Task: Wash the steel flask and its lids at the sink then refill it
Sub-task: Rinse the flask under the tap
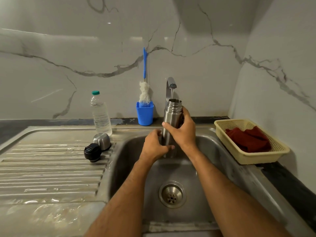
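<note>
Filling the tall shiny steel flask [168,124] under the curved silver tap [170,86] at 12 o'clock, the left hand [154,147] and right hand [182,130] both grip it, so next likely comes swishing and tipping out.

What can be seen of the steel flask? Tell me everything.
The steel flask is a tall brushed-metal cylinder with a ribbed, threaded neck and an open mouth, both lids off. It stands upright over the sink basin, right under the tap, where a thin stream of water runs into it. The right hand grips its upper body; the left hand holds its lower part.
</note>
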